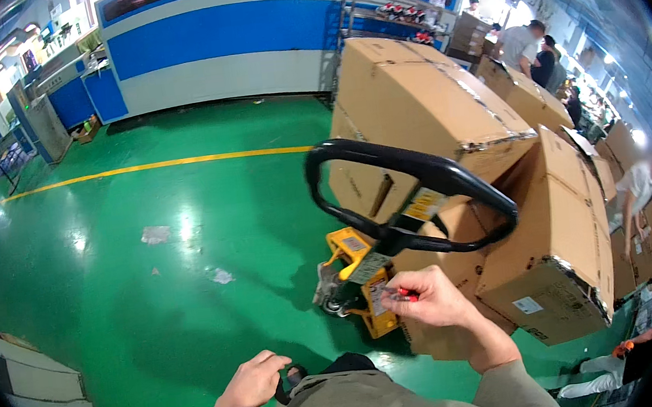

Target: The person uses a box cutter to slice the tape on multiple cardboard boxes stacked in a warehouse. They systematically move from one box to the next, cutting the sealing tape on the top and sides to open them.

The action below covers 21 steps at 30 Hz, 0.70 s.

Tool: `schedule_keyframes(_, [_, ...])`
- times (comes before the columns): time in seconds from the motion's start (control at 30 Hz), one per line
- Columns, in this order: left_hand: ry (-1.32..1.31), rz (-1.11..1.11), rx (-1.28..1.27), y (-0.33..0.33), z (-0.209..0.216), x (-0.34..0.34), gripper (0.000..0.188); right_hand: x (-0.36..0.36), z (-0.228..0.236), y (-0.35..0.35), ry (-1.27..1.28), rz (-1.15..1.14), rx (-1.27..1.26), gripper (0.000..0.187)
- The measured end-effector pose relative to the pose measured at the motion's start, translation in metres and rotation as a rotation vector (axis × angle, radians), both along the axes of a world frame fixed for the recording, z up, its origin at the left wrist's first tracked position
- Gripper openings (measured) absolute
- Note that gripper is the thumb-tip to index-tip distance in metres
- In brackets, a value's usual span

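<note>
While the right hand (433,297) pinches 1 small red object (408,297), whose kind I cannot tell, the left hand (253,379) is loosely curled and shows nothing inside. This red object is seen over the yellow metal base (387,323) of 1 pallet truck with 1 black loop-shaped handle (409,164). Behind are at least 3 large brown cardboard boxes (430,93). Toward the glossy green floor's (116,321) far edge runs 1 yellow line (179,162).

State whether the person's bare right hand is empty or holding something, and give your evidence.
Holding something: the bare right hand is closed on a small red object, partly hidden; its kind I cannot tell.
</note>
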State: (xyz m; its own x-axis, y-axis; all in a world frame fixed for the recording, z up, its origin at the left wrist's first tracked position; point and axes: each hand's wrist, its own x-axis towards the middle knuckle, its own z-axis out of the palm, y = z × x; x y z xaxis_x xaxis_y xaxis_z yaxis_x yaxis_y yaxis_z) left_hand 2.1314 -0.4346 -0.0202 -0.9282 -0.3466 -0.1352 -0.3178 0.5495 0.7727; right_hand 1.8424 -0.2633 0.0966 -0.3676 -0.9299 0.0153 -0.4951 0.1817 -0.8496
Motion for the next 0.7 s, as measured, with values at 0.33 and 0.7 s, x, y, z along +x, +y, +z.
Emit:
schedule_keyframes(0.33, [-0.063,-0.163,-0.371,-0.193,0.018,-0.053,0.047,-0.028,0.091,-0.082,0.502,-0.276,-0.448,0.011])
schedule_keyframes(0.7, [0.075,-0.429,-0.458,-0.373,0.062,-0.278,0.051,-0.161,0.152,-0.132,0.33,-0.983,0.124,0.017])
